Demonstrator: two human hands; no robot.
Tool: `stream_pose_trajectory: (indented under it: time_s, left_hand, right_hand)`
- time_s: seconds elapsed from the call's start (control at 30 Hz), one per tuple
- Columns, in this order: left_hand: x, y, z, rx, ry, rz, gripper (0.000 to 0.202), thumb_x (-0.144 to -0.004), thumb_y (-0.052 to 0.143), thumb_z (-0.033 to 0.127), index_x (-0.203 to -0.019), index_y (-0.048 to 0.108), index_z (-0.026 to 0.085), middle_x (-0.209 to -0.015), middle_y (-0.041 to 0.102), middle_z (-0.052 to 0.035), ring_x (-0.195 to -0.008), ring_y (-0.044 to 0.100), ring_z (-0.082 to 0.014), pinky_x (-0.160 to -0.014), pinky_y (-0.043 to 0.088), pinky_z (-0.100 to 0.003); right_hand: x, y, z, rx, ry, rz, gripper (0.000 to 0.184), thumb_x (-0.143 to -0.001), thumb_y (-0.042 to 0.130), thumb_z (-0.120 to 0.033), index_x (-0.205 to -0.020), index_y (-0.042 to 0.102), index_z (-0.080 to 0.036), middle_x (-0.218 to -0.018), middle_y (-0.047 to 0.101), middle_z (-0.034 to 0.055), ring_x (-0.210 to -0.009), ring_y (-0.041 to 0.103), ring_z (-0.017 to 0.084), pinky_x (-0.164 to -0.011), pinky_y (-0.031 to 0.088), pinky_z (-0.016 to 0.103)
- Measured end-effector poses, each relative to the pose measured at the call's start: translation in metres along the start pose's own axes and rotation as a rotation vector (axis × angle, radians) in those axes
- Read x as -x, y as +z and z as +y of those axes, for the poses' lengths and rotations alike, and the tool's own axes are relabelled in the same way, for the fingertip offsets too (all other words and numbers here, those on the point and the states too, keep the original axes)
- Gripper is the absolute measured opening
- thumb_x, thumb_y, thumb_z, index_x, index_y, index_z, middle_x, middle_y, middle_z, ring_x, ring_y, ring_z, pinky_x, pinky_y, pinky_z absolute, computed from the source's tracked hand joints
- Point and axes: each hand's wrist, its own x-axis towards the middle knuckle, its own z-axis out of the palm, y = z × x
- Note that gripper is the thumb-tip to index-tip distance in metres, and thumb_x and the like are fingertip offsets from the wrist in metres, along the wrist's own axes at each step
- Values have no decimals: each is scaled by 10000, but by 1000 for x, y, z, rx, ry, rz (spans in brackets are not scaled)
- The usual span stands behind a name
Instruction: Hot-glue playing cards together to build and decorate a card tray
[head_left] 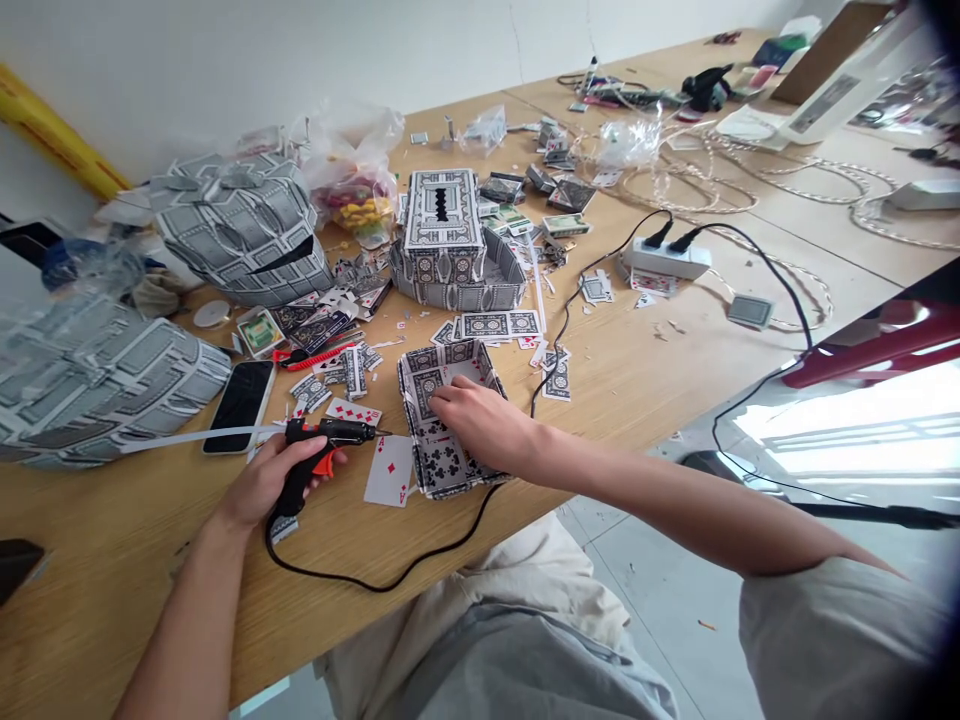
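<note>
One glue gun [330, 435] fills my closed left grip [266, 480]; beside it, my open, empty right grip [480, 425] presses inside the card box [417, 378].

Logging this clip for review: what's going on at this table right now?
The left hand grips a black glue gun, nozzle pointing toward an open box made of playing cards. The right hand is inside that box, fingers pressed against its lining. An ace of diamonds lies between gun and box on the wooden table; a smartphone lies nearby.
</note>
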Motion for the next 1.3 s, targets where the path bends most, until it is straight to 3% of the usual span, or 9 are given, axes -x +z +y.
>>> stream_pose_trajectory:
  time_s: [0.13, 0.43, 0.67, 0.87, 1.07, 1.17, 1.23, 1.3]
  left_hand:
    - [-2, -2, -2, 2, -1, -7, 551, -720, 859, 663, -912, 810, 149, -923, 831, -135, -648, 626, -166, -513, 477, -251]
    - [1, -3, 2, 13, -10, -2, 584, -668, 885, 700, -876, 782, 164, -880, 818, -117, -604, 603, -164, -470, 460, -254]
    - [23, -16, 18, -186, -179, -151, 676, -699, 826, 795, -860, 806, 139, -872, 774, -129, -679, 635, -199, -575, 550, -305]
    - [22, -7, 17, -478, -230, 40, 688, -733, 705, 871, -700, 729, 184, -637, 688, -74, -613, 640, -244, -567, 528, -347]
    - [24, -3, 28, -1042, -86, 228, 616, -832, 594, 803, -539, 587, 262, -522, 621, -35, -550, 636, -273, -530, 432, -331]
    - [34, 7, 45, -1267, -103, 406, 580, -858, 549, 789, -641, 673, 265, -673, 751, -99, -658, 713, -354, -563, 434, -370]
    - [37, 22, 56, -1278, 19, 539, 515, -912, 529, 717, -821, 748, 260, -864, 825, -114, -785, 759, -377, -632, 475, -399]
    - [33, 43, 65, -1168, 187, 563, 487, -961, 510, 668, -974, 776, 260, -963, 841, -104, -903, 784, -358, -765, 540, -424]
  right_hand:
    - [-1, 3, 3, -27, 1, 19, 213, -960, 548, 17, -1057, 714, -73, -1112, 744, 148, -1005, 657, 233, -944, 485, 348]
    - [-4, 6, 7, 44, -71, 29, 227, -993, 531, -40, -1008, 749, -101, -1091, 758, 140, -946, 666, 218, -1041, 449, 397]
    - [-2, 6, 6, -63, -28, 23, 222, -1017, 534, -60, -1021, 753, -94, -1111, 774, 171, -1062, 721, 255, -1004, 523, 387]
    - [1, 6, 5, -110, -18, 37, 245, -1033, 518, -75, -1043, 762, -90, -1122, 782, 188, -1088, 755, 292, -924, 581, 402]
    - [3, 6, 6, -128, -29, 64, 257, -1026, 525, -72, -1057, 780, -80, -1108, 775, 193, -1021, 777, 292, -872, 593, 401]
    - [4, 5, 5, -104, -8, 87, 256, -1014, 532, -71, -1043, 786, -69, -1098, 765, 209, -1050, 762, 304, -867, 589, 390]
    - [3, 6, 4, -95, 0, 103, 254, -1008, 535, -78, -1027, 788, -71, -1088, 763, 210, -1074, 749, 320, -884, 587, 397]
    - [1, 8, 3, -93, 1, 105, 256, -1005, 530, -81, -1026, 785, -73, -1070, 765, 206, -1057, 749, 324, -890, 588, 406]
